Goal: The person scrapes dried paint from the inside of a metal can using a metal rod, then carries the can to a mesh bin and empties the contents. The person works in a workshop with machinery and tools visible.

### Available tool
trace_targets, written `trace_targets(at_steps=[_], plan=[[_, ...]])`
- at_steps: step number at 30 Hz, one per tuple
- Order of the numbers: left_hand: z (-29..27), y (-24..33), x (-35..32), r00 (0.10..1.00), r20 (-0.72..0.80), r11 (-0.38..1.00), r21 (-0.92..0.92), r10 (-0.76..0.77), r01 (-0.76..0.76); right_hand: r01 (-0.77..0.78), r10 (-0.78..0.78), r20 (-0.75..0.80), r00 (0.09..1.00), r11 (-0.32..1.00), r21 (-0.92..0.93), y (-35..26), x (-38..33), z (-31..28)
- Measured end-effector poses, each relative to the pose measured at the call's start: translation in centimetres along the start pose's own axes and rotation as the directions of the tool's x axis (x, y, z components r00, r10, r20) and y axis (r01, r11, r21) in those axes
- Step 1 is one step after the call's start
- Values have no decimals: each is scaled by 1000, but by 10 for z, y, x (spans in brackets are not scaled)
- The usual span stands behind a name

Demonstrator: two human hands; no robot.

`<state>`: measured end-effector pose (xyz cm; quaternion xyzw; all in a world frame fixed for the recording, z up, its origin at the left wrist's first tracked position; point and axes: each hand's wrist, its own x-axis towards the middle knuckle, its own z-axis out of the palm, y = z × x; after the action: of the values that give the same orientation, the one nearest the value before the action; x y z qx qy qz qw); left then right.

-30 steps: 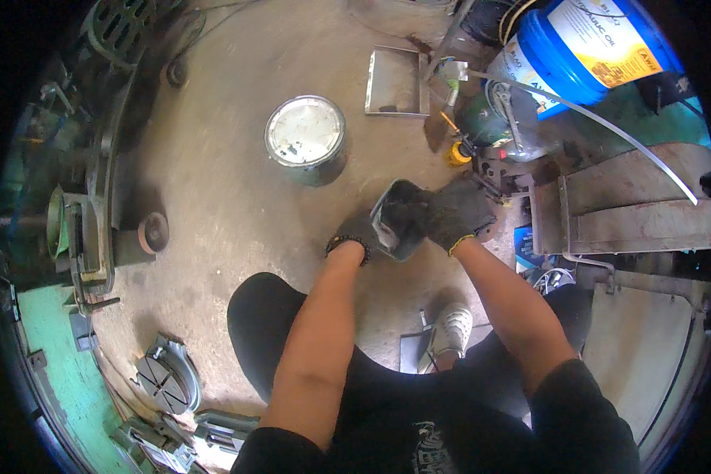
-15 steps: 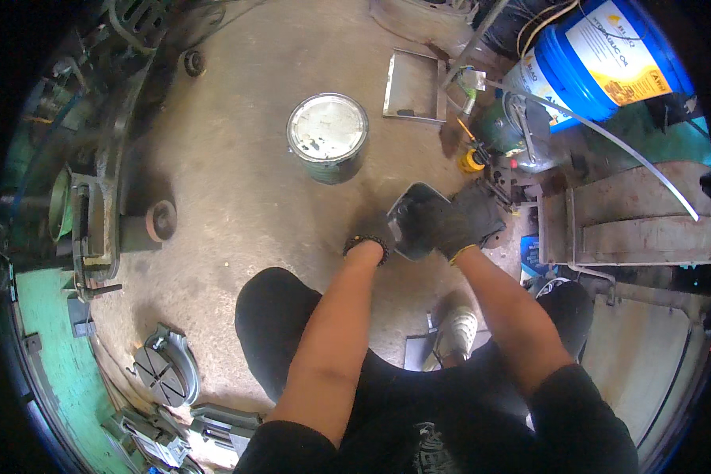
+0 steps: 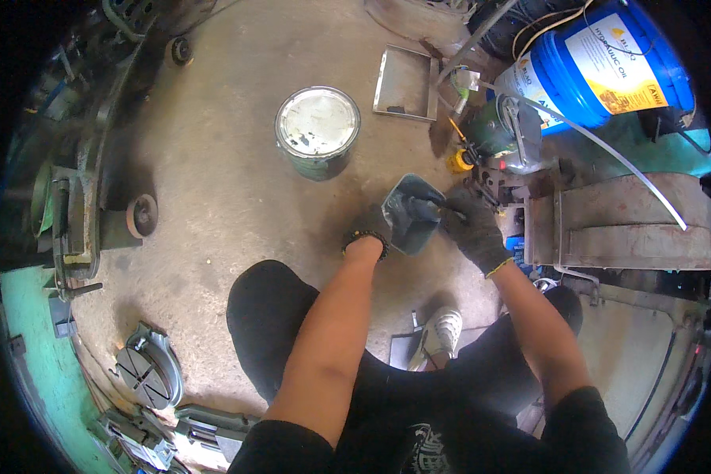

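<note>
Hands in dark work gloves meet over a concrete floor [image 3: 213,197], seen from above by a person crouching. Between them is a dark grey metal part [image 3: 409,212], roughly a squared, cup-like piece, held clear of the floor just ahead of the knees. The left hand [image 3: 369,229] grips it from below and from the left, fingers closed around its lower edge. The right hand [image 3: 468,223] comes in from the right, its fingers curled over the part's upper right rim and reaching into the hollow; whether it pinches a small tool there cannot be told. The part's longer side runs from lower right up to upper left, tilted so its open face turns toward the right hand, which is the nearer one to that opening. Ahead and to the left, a closed paint can [image 3: 317,130] with a pale lid stands on the floor, well apart. Farther right a blue oil pail [image 3: 608,63] stands behind a rusty steel bracket [image 3: 624,225].
</note>
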<state>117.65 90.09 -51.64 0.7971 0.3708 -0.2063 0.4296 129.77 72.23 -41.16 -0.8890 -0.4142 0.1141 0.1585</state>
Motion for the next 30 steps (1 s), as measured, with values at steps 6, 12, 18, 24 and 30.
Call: trace_targets(at_steps=[6,12,18,24,30], plan=[[9,-19,23,993,79,976,191,90,-104,79,-77,-25,997,991,111,-8,-20,-17],[5,-25,20,986,72,973,163,154,-164,-38,44,1,999,844,535,-5,-30,-38],[6,-21,15,960,110,930,243,257,-277,-388,345,187,920,737,553,11,-41,-56],[-25,17,-21,986,89,956,245,140,-158,-209,226,37,973,813,543,9,-43,-64],[-18,-11,10,964,27,938,224,264,-263,-97,153,-33,988,763,639,21,-44,-56]])
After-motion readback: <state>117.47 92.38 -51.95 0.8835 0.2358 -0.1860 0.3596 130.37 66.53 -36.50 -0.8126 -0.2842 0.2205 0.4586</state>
